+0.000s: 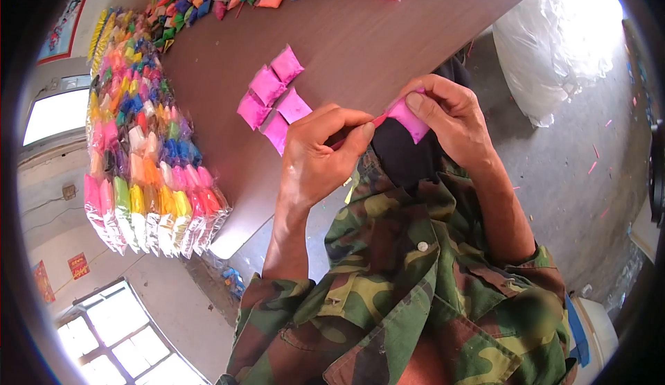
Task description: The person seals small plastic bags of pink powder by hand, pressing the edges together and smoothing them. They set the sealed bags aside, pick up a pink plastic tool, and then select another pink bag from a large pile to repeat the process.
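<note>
Packet (pixel 406 117), pink, is clamped between thumb and fingers of the right hand (pixel 451 115), which I record as the nearer hand. From the fingertips of the left hand (pixel 322 148) I find it at three o'clock, just beside them; a red strip (pixel 379 119) lies between, and left thumb and forefinger are together on that strip. I cannot confirm the packet's long axis, the right thumb covering part; its exposed lower edge slants from ten to four. I note five loose pink packets (pixel 267 85) on the tabletop (pixel 208 83), at ten o'clock from the left hand.
</note>
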Available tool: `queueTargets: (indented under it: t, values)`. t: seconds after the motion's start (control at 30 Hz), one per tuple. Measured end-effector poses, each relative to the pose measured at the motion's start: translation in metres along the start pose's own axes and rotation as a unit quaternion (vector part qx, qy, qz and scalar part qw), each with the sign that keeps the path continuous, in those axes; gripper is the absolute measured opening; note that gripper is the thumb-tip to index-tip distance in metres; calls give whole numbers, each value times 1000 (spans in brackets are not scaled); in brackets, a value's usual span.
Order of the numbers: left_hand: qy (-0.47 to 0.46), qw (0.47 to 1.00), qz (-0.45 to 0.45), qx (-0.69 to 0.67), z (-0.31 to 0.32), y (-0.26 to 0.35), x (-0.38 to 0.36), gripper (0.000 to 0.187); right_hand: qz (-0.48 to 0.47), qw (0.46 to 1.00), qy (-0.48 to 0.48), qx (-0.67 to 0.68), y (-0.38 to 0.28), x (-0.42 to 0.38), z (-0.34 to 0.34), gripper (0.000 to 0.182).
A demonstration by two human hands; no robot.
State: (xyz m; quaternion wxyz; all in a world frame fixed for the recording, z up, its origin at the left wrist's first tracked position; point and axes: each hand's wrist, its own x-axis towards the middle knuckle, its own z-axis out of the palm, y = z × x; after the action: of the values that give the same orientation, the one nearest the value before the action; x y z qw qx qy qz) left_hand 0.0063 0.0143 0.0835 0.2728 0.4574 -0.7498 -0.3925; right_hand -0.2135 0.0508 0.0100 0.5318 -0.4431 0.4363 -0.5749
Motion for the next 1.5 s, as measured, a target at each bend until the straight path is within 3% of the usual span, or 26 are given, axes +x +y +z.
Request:
queueTargets:
  t: [0.1, 0.27, 0.5, 0.53, 0.6, 0.7, 0.9, 1.2, 1.4, 1.5]
  values:
    - [12, 999, -19, -34, 5, -2, -7, 7, 4, 999, 15, -34, 7, 5, 1, 14]
    - [6, 994, -87, -58, 21, -20, -22, 9, -84, 975, 17, -204, 9, 36, 9, 17]
    - [21, 989, -136, -47, 28, -42, -37, 11, -109, 880, -4, -462, 16, 73, 28, 27]
    - [32, 990, -131, -52, 29, -44, -38, 9, -158, 866, 28, -473, 22, 73, 28, 27]
    - [52, 988, -132, -63, 28, -48, -40, 8, -256, 829, 87, -489, 34, 75, 26, 27]
    - [79, 985, -133, -75, 23, -53, -42, 7, -263, 835, 107, -472, 34, 92, 16, 30]
    - [82, 987, -124, -53, 15, -60, -46, 11, -309, 803, 16, -509, 30, 135, 35, 31]
    - [94, 981, -146, -86, 17, -70, -47, 11, -263, 760, -22, -593, 49, 141, 38, 42]
    - [115, 975, -160, -103, 22, -81, -33, 7, -263, 768, -12, -584, 49, 141, 38, 36]
    - [117, 975, -157, -110, 21, -82, -39, 8, -229, 818, -16, -527, 52, 146, 30, 29]
